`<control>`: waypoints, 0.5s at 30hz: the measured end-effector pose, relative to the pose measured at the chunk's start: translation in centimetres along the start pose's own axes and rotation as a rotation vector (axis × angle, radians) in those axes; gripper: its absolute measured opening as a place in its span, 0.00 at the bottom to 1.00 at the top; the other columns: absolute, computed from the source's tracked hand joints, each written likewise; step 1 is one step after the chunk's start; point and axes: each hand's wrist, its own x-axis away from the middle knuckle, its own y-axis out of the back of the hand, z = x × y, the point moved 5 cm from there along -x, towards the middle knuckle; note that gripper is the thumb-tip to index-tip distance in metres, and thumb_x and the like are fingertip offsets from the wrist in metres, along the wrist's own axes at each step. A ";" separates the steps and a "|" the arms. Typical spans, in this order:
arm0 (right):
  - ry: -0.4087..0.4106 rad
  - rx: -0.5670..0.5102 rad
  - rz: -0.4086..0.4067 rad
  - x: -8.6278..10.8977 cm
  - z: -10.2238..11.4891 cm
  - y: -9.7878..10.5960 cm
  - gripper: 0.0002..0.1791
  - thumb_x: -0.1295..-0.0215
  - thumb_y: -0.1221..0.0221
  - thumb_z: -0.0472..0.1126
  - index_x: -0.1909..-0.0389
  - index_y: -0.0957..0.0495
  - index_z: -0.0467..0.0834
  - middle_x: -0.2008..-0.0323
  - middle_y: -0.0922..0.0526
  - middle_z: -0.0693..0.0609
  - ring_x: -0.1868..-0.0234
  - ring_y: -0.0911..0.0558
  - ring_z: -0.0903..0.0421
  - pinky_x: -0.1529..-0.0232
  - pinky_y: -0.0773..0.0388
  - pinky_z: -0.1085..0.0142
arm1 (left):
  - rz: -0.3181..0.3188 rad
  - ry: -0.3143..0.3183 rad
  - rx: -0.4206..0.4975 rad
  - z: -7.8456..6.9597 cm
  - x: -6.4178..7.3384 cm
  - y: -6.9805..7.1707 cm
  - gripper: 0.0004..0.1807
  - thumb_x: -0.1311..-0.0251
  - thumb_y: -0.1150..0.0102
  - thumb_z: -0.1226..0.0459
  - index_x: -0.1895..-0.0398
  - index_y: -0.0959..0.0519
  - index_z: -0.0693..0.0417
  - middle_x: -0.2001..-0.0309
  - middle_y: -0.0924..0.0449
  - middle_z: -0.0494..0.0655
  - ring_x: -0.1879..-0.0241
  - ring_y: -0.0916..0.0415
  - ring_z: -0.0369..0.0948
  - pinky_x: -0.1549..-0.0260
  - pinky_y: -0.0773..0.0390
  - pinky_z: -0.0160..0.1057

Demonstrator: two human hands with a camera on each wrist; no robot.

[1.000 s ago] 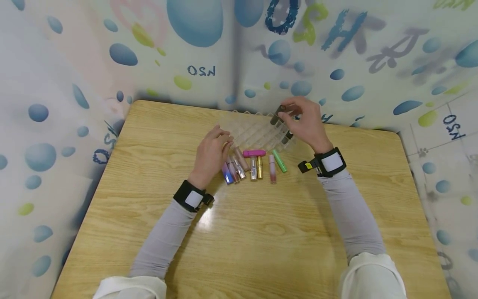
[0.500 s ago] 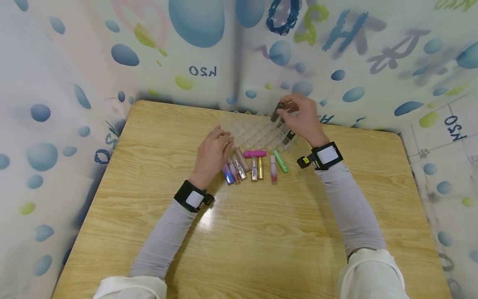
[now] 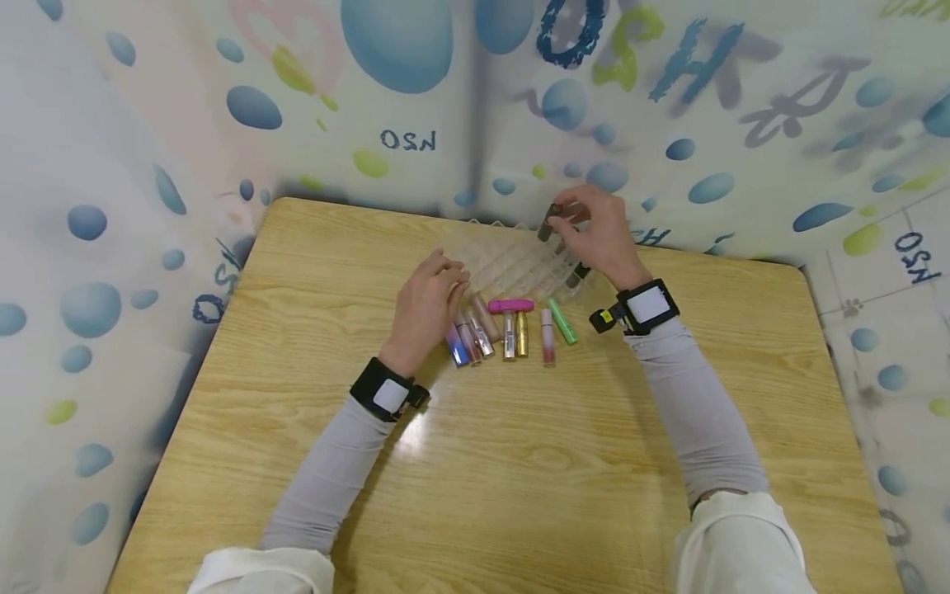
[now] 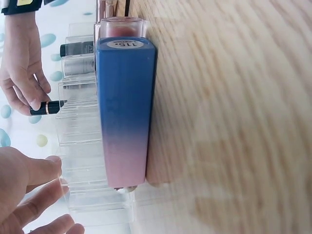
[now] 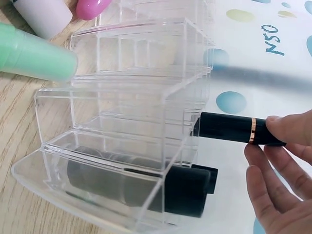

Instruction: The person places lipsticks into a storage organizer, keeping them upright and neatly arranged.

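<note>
**Black tube (image 5: 224, 127) shifts slightly, and the right hand (image 3: 597, 235) still has it**

At the left, the left hand (image 3: 425, 305) keeps its place by the end of the clear holder (image 3: 505, 260). Its fingers are loosely bent and a little apart; whether this grip takes the edge or only touches it, I cannot tell. Just beside this hand, the blue-pink tube (image 4: 126, 107) lies on the desk (image 3: 505, 487). Next come several slim tubes (image 3: 480, 334), then the pink tube (image 3: 510, 306) and the green tube (image 3: 562, 321), all unmoved.

The change is at the holder's right part. Compared with one second ago, the black tube and the right hand are slightly more to the left and farther back. The tube's lower end is at the mouth of a back compartment; I judge this a fine adjustment, with the tube not yet released. A second black tube (image 5: 185, 190) sits in a nearby compartment. The right grip is closed, pinching the first tube's top between thumb and fingers.
</note>
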 end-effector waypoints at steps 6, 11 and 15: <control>-0.005 0.007 0.029 0.2 -0.3 -0.3 0.16 0.32 0.35 0.37 0.47 0.18 0.34 0.52 0.15 0.38 0.54 0.13 0.43 0.51 0.16 0.50 | -0.001 0.001 0.006 -0.2 0.1 0.1 0.09 0.32 0.37 0.66 0.55 0.12 0.61 0.46 0.16 0.56 0.30 0.30 0.56 0.31 0.28 0.49; -0.023 0.026 0.055 0.1 -0.6 -0.5 0.15 0.32 0.35 0.37 0.48 0.18 0.34 0.54 0.14 0.40 0.54 0.14 0.45 0.52 0.17 0.51 | -0.003 0.003 0.008 -0.2 0.0 0.2 0.09 0.32 0.37 0.66 0.55 0.12 0.61 0.46 0.16 0.56 0.29 0.30 0.56 0.30 0.29 0.49; -0.042 0.041 0.068 0.1 -0.9 -0.7 0.13 0.32 0.35 0.38 0.50 0.17 0.36 0.56 0.13 0.41 0.57 0.14 0.46 0.55 0.17 0.52 | -0.005 0.000 0.009 -0.3 0.0 0.1 0.09 0.33 0.37 0.67 0.55 0.12 0.61 0.46 0.16 0.56 0.30 0.29 0.56 0.29 0.30 0.49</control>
